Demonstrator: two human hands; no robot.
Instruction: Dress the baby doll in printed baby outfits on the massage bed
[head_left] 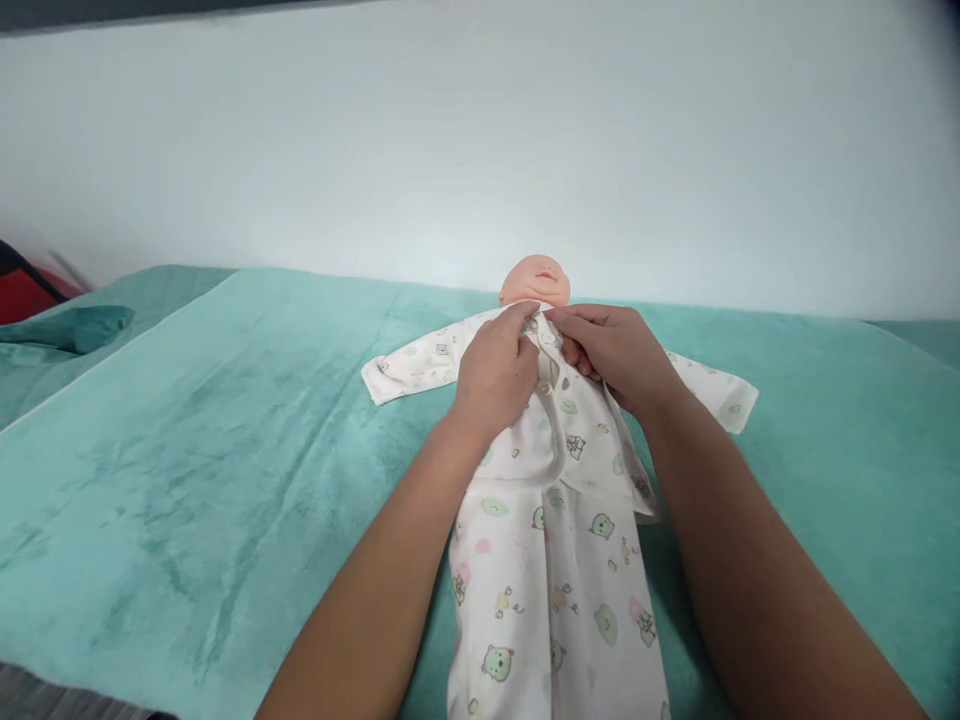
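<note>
A baby doll lies on its back, its bare head [535, 280] pointing toward the wall. It wears a white baby jacket [525, 445] printed with small animals, and matching trousers [592, 590]. Both sleeves stretch out to the sides. At the neckline, my left hand [501, 365] pinches one front edge of the jacket. My right hand [611, 350] pinches the other edge close by, fingers curled. Below my hands the two jacket fronts meet, with a small fastener showing at mid-chest. My fingers partly hide the collar.
A green plush cover [225, 450] spreads under the doll. Behind it rises a white wall [480, 140]. At the far left are a red and black object [26, 285] and a bunched green fold [82, 328]. Dark flooring [60, 695] shows at the lower left.
</note>
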